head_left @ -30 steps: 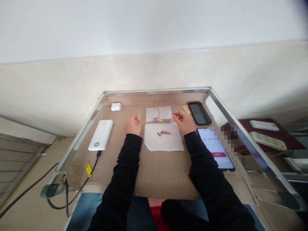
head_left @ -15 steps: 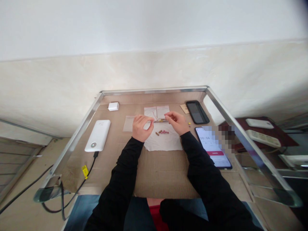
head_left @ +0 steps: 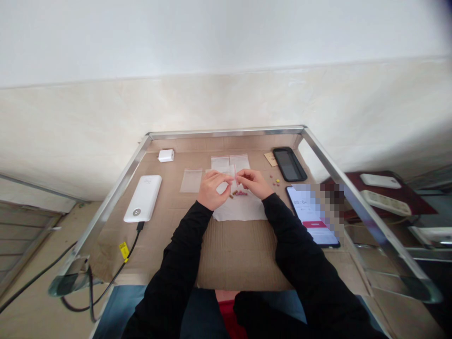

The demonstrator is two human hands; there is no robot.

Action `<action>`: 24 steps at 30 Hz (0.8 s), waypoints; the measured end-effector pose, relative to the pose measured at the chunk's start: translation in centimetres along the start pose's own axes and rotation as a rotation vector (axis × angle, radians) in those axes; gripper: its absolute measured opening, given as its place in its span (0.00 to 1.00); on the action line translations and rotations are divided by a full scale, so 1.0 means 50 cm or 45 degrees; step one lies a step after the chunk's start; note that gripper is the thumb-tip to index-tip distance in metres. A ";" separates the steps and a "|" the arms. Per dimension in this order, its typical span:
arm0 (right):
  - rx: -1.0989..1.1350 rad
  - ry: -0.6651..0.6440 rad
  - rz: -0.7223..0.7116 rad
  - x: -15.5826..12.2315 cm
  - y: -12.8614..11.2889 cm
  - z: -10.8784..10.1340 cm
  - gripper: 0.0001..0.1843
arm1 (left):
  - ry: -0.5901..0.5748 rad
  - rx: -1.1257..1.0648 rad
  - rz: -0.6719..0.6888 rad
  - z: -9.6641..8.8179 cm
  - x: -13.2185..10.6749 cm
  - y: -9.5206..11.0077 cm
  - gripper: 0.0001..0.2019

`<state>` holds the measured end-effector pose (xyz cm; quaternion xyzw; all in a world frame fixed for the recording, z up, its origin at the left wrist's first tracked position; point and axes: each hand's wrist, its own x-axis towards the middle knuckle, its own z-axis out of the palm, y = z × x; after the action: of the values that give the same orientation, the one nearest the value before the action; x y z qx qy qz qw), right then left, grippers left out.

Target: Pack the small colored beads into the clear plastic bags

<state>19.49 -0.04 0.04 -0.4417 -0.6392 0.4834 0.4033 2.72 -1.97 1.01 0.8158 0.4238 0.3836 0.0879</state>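
The fingertips of the left hand [head_left: 212, 190] and right hand [head_left: 251, 183] are held close together over the middle of a cardboard-covered worktop [head_left: 240, 256], both pinched shut on a small clear zip bag [head_left: 233, 175] with a red-lined seal; its contents cannot be made out. Pink and amber capsules [head_left: 237, 193] are seen on a white paper sheet [head_left: 243, 213] just below the hands. A second clear bag [head_left: 190, 181] lies beside the left hand, with further bags [head_left: 229, 163] toward the far edge. Small pills [head_left: 273, 179] are scattered beside a black phone [head_left: 289, 164] near the far right corner, a lit phone [head_left: 310, 221] is set by the right edge and a white power bank [head_left: 143, 198] by the left edge
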 end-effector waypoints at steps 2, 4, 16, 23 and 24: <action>0.039 -0.030 0.035 0.001 -0.001 -0.001 0.13 | -0.032 0.047 -0.035 -0.003 0.001 0.004 0.14; 0.054 -0.059 0.058 0.000 -0.003 -0.001 0.13 | -0.060 0.112 -0.043 -0.005 0.002 0.006 0.25; -0.116 -0.190 0.071 0.001 0.026 -0.014 0.11 | -0.270 0.251 -0.060 0.013 -0.003 -0.019 0.37; -0.410 -0.205 -0.035 -0.013 0.004 -0.042 0.15 | -0.128 0.208 -0.046 0.006 -0.001 -0.015 0.32; -0.490 -0.194 -0.034 -0.017 0.002 -0.050 0.16 | -0.113 0.211 -0.051 0.003 0.000 -0.015 0.31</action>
<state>22.09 -0.20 0.39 -0.4643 -0.7541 0.3791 0.2684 2.35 -1.48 0.53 0.8279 0.4660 0.3087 0.0463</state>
